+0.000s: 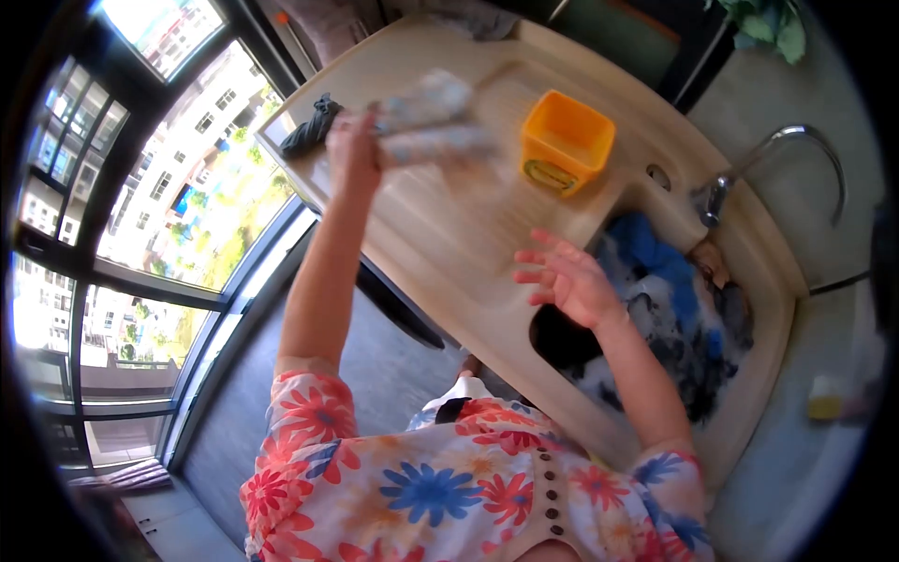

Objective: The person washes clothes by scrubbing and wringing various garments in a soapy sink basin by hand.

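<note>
My left hand (354,155) is closed around one end of a pale, patterned cloth (431,140), held over the far left part of the beige washboard counter. The cloth is smeared by motion, its loose end hanging toward the right. Just beside that hand, at the counter's left edge, lies a dark, crumpled bundle (309,129). Nearer to me, my right hand (573,279) has its fingers spread and nothing in them, over the left rim of the sink (599,217). Blue and dark clothes (660,290) lie in the sink among suds.
An orange plastic tub (568,140) stands on the counter (449,244) above the sink. At the right a curved metal faucet (796,140) reaches from the rim. A yellow and white item (826,398) sits at the right. Tall windows (178,169) line the left side.
</note>
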`<state>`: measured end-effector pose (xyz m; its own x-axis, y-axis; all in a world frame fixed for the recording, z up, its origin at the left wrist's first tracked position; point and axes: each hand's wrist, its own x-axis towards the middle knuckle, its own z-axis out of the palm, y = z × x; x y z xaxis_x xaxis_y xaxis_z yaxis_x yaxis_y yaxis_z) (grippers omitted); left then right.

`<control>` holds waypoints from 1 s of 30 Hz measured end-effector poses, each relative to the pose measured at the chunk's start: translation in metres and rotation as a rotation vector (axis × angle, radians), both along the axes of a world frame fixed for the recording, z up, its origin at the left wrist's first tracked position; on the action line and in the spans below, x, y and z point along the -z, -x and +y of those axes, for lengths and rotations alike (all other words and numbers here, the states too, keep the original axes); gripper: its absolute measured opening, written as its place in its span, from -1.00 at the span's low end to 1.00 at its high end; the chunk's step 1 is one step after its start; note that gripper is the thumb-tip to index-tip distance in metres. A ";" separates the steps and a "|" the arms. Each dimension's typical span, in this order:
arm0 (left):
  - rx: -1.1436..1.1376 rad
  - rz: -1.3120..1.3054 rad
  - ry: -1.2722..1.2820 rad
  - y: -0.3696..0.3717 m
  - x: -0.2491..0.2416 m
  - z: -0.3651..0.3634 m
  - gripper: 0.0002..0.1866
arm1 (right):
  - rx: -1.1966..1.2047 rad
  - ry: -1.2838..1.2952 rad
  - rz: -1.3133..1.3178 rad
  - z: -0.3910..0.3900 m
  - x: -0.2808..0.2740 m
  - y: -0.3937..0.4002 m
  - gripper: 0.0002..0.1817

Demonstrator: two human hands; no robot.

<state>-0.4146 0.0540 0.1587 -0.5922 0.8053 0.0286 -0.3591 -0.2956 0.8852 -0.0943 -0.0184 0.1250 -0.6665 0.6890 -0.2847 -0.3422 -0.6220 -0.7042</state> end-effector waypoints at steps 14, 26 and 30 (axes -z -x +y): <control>-0.248 2.118 0.583 0.160 0.084 0.029 -0.46 | 0.262 0.108 -0.709 -0.047 0.021 -0.143 -0.72; -0.315 1.882 0.572 0.201 0.033 0.077 -0.59 | -0.451 -0.257 -1.941 -0.136 0.123 -0.254 -0.57; 0.021 1.630 0.208 0.040 -0.035 0.011 -0.73 | 0.221 -0.180 -1.470 -0.125 0.079 -0.271 -0.79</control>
